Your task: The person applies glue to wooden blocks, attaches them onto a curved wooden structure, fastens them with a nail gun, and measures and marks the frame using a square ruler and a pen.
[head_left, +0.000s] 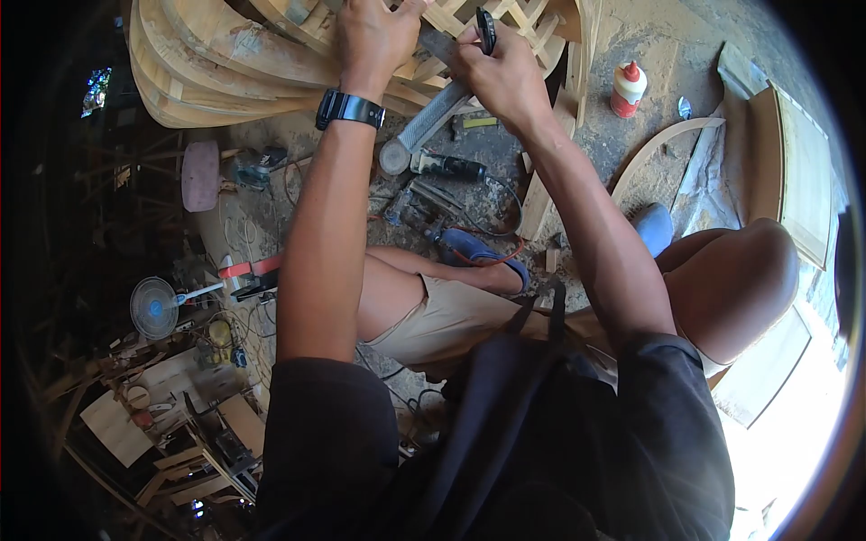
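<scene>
Curved pale wooden ribs and slats [234, 63] fill the top of the head view. My left hand [379, 36], with a black watch on its wrist, is closed at the top edge, against a flat grey metal strip [437, 45]; its fingertips are partly cut off. My right hand [496, 68] is closed around a black pen-like tool [486, 31] that sticks up between thumb and fingers. It sits at the strip's right end, over the wooden lattice. Below it a long grey cylindrical piece [433, 117] slants down to the left.
A red-capped glue bottle [629, 90] stands at the right, near a curved wooden strip [663, 149]. Power tools [448, 168] and cables lie on the floor between the forearms. At the left are a fan [154, 307] and wood offcuts [117, 428].
</scene>
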A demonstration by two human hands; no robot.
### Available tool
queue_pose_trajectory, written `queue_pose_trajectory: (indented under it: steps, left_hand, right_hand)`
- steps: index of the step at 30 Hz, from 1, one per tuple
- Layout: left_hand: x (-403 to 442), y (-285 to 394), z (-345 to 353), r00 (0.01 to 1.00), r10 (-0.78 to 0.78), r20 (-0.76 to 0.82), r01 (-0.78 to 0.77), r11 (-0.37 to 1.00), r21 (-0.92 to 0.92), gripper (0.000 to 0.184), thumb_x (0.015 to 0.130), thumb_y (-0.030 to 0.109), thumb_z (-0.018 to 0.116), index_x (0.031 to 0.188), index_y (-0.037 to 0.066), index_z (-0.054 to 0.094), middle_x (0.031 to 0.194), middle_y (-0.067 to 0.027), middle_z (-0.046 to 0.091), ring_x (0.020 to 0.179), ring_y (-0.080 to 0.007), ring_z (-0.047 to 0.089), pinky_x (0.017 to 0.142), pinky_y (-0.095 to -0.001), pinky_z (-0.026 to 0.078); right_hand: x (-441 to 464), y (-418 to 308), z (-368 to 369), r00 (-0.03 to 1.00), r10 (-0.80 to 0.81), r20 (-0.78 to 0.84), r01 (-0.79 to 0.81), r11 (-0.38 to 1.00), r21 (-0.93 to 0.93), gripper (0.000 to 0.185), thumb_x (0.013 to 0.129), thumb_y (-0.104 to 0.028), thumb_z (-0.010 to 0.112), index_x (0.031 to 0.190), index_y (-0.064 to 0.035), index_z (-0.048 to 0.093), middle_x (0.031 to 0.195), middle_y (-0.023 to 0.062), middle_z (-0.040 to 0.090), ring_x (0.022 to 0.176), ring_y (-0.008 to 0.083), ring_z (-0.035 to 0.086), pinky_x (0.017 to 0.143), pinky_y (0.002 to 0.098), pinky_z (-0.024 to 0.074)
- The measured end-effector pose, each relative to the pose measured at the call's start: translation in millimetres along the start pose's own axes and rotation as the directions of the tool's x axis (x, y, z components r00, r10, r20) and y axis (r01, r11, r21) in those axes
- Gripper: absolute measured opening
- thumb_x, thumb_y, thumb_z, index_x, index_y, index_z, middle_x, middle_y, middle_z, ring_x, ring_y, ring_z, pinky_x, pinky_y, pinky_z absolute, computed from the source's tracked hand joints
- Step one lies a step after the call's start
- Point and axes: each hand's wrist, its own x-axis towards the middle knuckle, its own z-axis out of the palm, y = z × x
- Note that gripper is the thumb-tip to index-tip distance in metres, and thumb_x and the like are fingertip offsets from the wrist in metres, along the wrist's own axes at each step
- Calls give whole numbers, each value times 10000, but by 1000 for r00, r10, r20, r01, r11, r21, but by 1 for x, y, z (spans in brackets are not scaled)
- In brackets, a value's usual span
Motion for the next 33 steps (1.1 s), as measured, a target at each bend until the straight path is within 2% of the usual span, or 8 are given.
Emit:
queue_pose_trajectory:
  steps: [3, 5, 8, 18, 23, 28, 31, 33]
  left_hand:
    - [-2, 9, -8, 991, -43, 125, 50, 997, -56, 770, 953, 300, 691, 1419, -201, 339, 1366, -411, 506, 1269, -490, 537, 1031, -498, 465]
    - [0, 8, -5, 990, -50, 132, 51, 999, -8, 765, 966, 291, 673, 1419, -211, 315, 1369, -422, 490, 1276, -500, 524, 1039, -505, 454]
    - [-1, -2, 6, 994, -21, 103, 21, 1000, 4, 770, 988, 284, 645, 1422, -225, 265, 1384, -439, 457, 1290, -517, 501, 1060, -512, 431]
    - [6, -15, 18, 995, -25, 94, 17, 996, 84, 889, 1038, 409, 543, 1495, -220, 113, 1475, -458, 358, 1389, -524, 415, 1116, -493, 402]
    - [5, 5, 4, 977, -103, 187, 105, 994, -2, 875, 1037, 402, 553, 1500, -208, 130, 1455, -444, 401, 1352, -517, 463, 1087, -494, 433]
    - [-2, 14, 6, 992, -88, 94, 85, 996, 31, 862, 1035, 388, 561, 1501, -202, 139, 1444, -441, 417, 1334, -522, 480, 1069, -500, 447]
    - [-1, 15, 5, 967, -143, 210, 149, 989, -14, 876, 1041, 393, 545, 1519, -193, 102, 1471, -443, 382, 1365, -523, 443, 1102, -505, 424]
    - [-3, 4, 16, 990, -115, 81, 107, 989, 104, 878, 1051, 396, 519, 1533, -186, 70, 1501, -445, 336, 1398, -525, 399, 1137, -504, 393]
  right_hand:
    - [6, 5, 0, 995, -97, 7, 97, 983, -154, 185, 942, -171, 641, 1039, -15, 655, 840, 77, 711, 743, 104, 638, 652, 288, 499]
    - [0, -21, -9, 990, 91, 109, -80, 991, -107, 287, 895, -74, 559, 1152, 53, 546, 948, 186, 617, 799, 251, 605, 733, 377, 501]
    - [2, -9, -2, 997, -71, 29, 72, 997, -28, 212, 912, -96, 553, 1080, 26, 509, 827, 134, 552, 755, 232, 545, 697, 383, 468]
    - [1, -10, -4, 999, -34, 3, 34, 992, -120, 181, 913, -86, 557, 1048, 32, 527, 857, 159, 584, 772, 238, 570, 707, 380, 473]
    - [2, 3, 6, 984, -171, -56, 173, 984, 41, 124, 927, -29, 552, 1034, 27, 525, 826, 119, 581, 766, 197, 563, 700, 354, 479]
    - [8, -3, 6, 997, -75, -10, 75, 997, -2, 112, 927, -40, 550, 1021, 20, 532, 811, 96, 573, 744, 188, 558, 680, 345, 475]
    - [15, -7, 1, 998, 6, 64, -11, 997, 79, 80, 925, -41, 549, 992, 2, 552, 776, 63, 569, 696, 176, 545, 643, 335, 463]
    - [22, -5, -7, 987, 49, 151, -73, 986, 153, 66, 924, -40, 548, 979, -8, 564, 759, 45, 569, 663, 169, 535, 616, 330, 455]
